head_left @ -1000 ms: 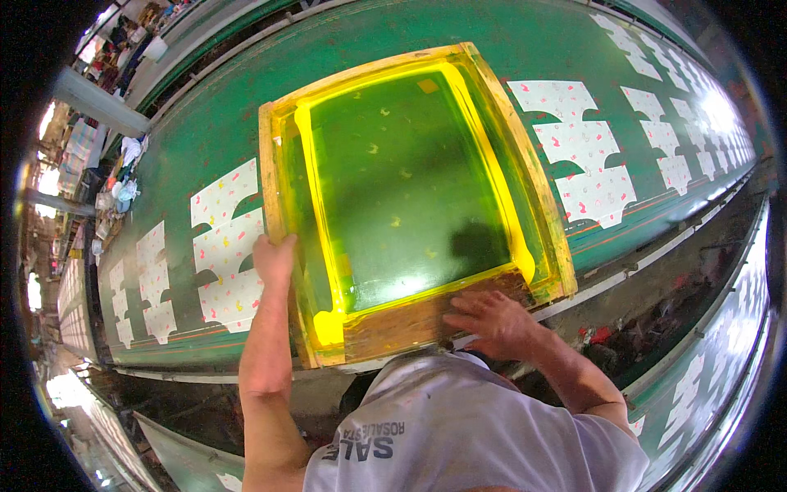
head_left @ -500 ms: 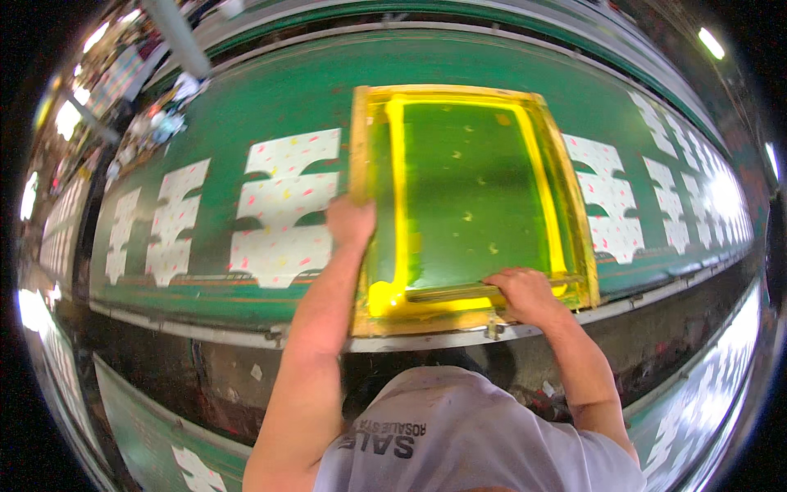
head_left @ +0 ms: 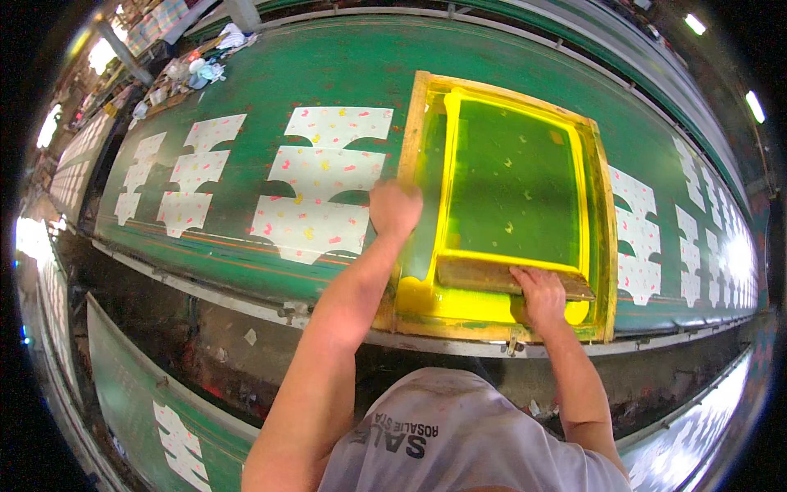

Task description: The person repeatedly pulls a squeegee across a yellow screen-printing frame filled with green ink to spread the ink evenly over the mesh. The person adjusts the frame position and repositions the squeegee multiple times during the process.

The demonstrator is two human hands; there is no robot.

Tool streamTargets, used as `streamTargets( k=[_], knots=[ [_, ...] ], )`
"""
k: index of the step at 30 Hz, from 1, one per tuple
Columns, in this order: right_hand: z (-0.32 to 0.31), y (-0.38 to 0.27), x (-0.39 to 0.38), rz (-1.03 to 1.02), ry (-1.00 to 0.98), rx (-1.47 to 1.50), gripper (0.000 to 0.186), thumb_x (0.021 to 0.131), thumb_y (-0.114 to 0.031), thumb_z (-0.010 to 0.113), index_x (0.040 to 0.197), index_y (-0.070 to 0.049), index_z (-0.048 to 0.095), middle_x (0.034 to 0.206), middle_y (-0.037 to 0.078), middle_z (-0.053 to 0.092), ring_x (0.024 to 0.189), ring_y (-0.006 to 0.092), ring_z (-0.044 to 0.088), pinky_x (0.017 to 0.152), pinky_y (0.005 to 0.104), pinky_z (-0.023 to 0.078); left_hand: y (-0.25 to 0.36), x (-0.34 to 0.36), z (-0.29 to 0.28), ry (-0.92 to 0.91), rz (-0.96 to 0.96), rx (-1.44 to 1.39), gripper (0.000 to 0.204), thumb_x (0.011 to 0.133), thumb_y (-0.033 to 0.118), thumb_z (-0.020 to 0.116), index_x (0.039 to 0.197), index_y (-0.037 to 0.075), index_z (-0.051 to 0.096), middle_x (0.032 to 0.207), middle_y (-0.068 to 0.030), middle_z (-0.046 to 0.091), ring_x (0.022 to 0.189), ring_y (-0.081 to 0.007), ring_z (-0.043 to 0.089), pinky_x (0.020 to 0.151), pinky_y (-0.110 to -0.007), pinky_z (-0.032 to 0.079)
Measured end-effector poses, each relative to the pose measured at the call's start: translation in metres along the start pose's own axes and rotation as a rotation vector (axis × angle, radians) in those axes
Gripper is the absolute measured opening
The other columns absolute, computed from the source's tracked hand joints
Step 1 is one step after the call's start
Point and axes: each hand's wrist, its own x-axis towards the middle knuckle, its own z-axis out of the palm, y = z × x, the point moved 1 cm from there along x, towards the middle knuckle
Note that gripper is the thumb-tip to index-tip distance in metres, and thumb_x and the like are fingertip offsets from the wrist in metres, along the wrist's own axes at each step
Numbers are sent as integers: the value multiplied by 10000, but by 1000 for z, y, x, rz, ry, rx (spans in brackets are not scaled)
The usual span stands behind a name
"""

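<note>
A wooden-framed printing screen (head_left: 608,213) lies on the long green table. Its green mesh carries small pale motifs and is bordered by bright yellow ink (head_left: 451,307). My left hand (head_left: 395,208) is closed round the left rail of the frame, its fingertips hidden. In my right hand (head_left: 541,293) I grip a wooden squeegee (head_left: 475,272), which lies crosswise near the close end of the screen. Yellow ink pools on the near side of the squeegee, deepest at the left corner.
White cut fabric pieces (head_left: 324,176) with small coloured prints lie left of the screen; more pieces (head_left: 635,238) lie to its right. A metal rail with a clamp (head_left: 512,343) runs along the near edge. Rags and containers (head_left: 197,74) clutter the far left. Another green table (head_left: 135,361) stands behind me.
The view has swung, so the screen sits farther right in the picture. The squeegee has shifted a little away from the frame's near rail and tilted, showing its broad face. Both hands keep their grip.
</note>
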Motion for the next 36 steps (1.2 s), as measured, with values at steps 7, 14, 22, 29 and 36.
streamTargets(
  k=[7,14,22,29,36],
  knots=[
    [50,102,139,6,-83,-35,564,795,62,704,1310,-163,760,1231,130,775,1131,392,743,971,508,597,6,0,1,30,-67,24,556,988,476,756,1082,-71,789,1106,-281,729,1081,-480,717,946,-577,591],
    [84,200,281,-47,-28,-46,541,856,5,717,1365,-176,753,1254,155,779,1154,388,751,1014,499,613,21,-2,2,21,-130,77,508,1016,466,711,1003,-40,746,1113,-255,710,1088,-470,695,955,-584,572],
    [109,284,399,45,-50,-8,545,921,-17,658,1441,-169,714,1301,208,767,1191,424,740,1027,562,592,21,3,12,11,-199,205,505,1015,481,727,983,-21,687,1087,-230,680,1073,-458,678,937,-573,568],
    [106,298,414,-45,-86,46,448,945,-106,712,1391,-124,735,1263,241,773,1215,443,727,1031,569,586,18,2,16,37,-153,217,485,1015,458,743,1109,-15,688,1133,-231,690,1092,-463,683,940,-569,569],
    [62,251,367,12,-380,82,349,918,-239,747,1229,-94,808,1181,268,792,1156,466,752,1037,581,592,15,3,18,44,-117,180,494,1015,439,748,1258,10,719,1224,-224,712,1155,-446,694,990,-549,576]
  ],
)
